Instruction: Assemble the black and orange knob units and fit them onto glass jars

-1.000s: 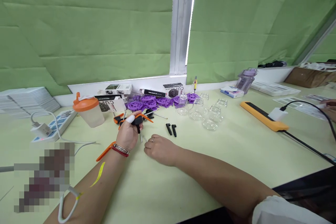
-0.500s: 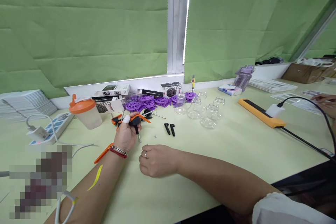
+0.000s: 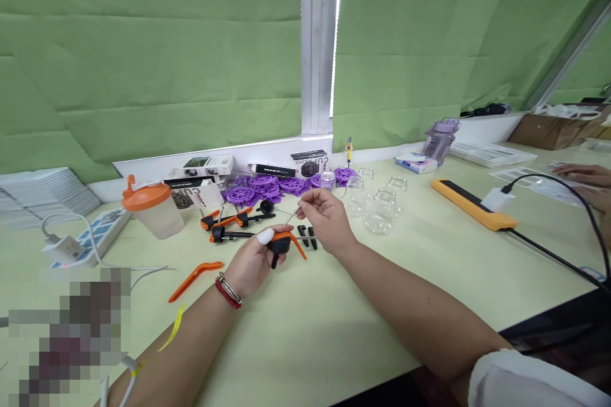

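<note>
My left hand (image 3: 252,264) is closed around a black and orange lever part (image 3: 280,243), which has a round black body and a curved orange arm. A metal rod sticks out to its right. Above it, my right hand (image 3: 327,219) pinches a thin metal rod (image 3: 292,217), whose lower end points down at the top of the orange piece; whether it touches cannot be made out. Several similar black and orange parts (image 3: 231,234) lie just beyond my left hand. Two small black pieces (image 3: 312,237) lie beside my right hand, and a loose orange arm (image 3: 193,280) rests left of my left wrist.
Behind are purple wheel-shaped pieces (image 3: 241,194), cup holder boxes (image 3: 205,194) and clear glass jars (image 3: 379,215). A shaker cup (image 3: 160,219) and a white power strip (image 3: 102,234) stand left. An orange power strip (image 3: 470,205) and another person's hands (image 3: 587,177) are right.
My right hand has risen from the table and moved forward and right, now with the thin rod. My left hand has drawn the lever part nearer and to the right.
</note>
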The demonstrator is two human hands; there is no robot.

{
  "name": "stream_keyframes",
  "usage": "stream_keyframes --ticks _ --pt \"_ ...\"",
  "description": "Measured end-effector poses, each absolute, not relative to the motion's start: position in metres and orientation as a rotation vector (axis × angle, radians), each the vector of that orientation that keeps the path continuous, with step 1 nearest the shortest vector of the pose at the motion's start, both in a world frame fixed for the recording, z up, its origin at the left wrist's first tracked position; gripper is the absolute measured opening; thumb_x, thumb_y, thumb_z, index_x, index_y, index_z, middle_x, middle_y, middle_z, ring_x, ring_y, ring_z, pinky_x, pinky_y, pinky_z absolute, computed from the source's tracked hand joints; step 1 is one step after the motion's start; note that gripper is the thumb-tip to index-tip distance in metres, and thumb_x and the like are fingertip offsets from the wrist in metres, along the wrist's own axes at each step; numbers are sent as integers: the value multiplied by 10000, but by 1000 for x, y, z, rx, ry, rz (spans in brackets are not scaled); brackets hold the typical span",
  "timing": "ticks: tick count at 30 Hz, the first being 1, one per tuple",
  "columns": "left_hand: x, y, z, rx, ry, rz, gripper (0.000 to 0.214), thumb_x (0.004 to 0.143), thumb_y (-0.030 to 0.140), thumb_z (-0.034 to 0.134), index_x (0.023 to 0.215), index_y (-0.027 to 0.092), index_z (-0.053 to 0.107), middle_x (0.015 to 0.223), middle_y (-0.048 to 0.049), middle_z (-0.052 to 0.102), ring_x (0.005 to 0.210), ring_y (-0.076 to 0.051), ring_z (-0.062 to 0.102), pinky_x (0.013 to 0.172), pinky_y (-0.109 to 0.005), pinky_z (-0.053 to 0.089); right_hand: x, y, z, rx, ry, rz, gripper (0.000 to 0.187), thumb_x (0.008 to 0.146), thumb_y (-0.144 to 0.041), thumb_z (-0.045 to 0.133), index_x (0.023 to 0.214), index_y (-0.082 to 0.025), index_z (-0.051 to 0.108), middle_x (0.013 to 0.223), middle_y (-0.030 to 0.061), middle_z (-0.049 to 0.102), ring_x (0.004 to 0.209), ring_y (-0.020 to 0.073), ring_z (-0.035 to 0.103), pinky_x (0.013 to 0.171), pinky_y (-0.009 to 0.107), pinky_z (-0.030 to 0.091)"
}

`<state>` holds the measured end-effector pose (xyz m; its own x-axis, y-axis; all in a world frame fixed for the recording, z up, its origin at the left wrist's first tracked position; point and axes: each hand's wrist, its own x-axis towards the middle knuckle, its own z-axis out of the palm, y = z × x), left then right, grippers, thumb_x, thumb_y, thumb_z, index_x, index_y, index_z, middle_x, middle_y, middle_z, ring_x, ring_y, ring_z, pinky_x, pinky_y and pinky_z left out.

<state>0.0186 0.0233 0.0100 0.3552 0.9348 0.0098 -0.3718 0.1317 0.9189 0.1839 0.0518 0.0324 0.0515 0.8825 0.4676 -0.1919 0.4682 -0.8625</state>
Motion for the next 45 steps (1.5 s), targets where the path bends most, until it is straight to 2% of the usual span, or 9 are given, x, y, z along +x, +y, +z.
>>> stream_keyframes --ticks 6,17,25,29,32,35,40,43,45 --pt "22 21 10 1062 655 1038 374 852 391 529 1058 107 660 734 -51 538 607 -139 472 544 -270 369 178 49 29 -698 -1306 1134 146 720 -254 650 786 -169 551 642 -32 591 599 105 602 621 271 536" --pt "18 22 3 1062 677 924 381 853 387 540 1119 126 622 791 -52 537 614 -140 502 568 -277 374 180 46 33 -879 -1392 1142 108 682 -233 658 742 -157 610 587 -43 576 516 98 575 556 271 537" --pt "18 20 6 1058 706 860 370 831 387 558 1066 108 625 748 -49 545 565 -134 502 533 -270 356 180 52 24 -901 -1338 1213 116 645 -225 687 718 -153 631 590 -37 581 509 92 543 537 254 516" --pt "19 20 7 1052 687 914 255 822 357 579 918 125 622 764 -55 564 599 -139 515 536 -267 386 177 49 19 -948 -1401 1232 96 649 -201 690 703 -150 628 637 -6 638 570 115 606 578 248 512" --pt "19 21 6 1028 724 906 259 827 380 570 823 123 604 712 -56 569 576 -145 520 533 -275 402 174 44 18 -940 -1554 1195 82 697 -226 671 722 -148 669 661 12 658 586 127 622 583 251 512" --pt "19 23 6 1006 724 905 286 828 405 570 834 121 610 679 -57 577 581 -156 538 547 -281 417 175 40 20 -880 -1685 1163 134 768 -251 615 761 -160 713 755 28 666 573 123 622 591 270 525" --pt "17 28 5 914 664 965 279 830 395 592 877 123 636 734 -64 615 643 -161 564 624 -303 461 179 41 20 -758 -1938 901 139 778 -217 646 871 -221 749 956 51 649 865 170 634 802 331 515" --pt "16 30 5 886 622 1030 297 858 378 577 1010 130 641 909 -90 653 800 -185 595 712 -319 482 180 42 20 -758 -2075 789 326 687 -154 743 999 -247 726 1121 65 634 1074 226 561 922 405 448" --pt "15 31 5 896 601 1040 329 876 393 559 1065 135 635 1011 -102 651 896 -194 593 745 -312 487 181 43 21 -749 -2155 718 381 674 -111 752 1025 -255 716 1164 61 634 1122 234 526 978 435 387"
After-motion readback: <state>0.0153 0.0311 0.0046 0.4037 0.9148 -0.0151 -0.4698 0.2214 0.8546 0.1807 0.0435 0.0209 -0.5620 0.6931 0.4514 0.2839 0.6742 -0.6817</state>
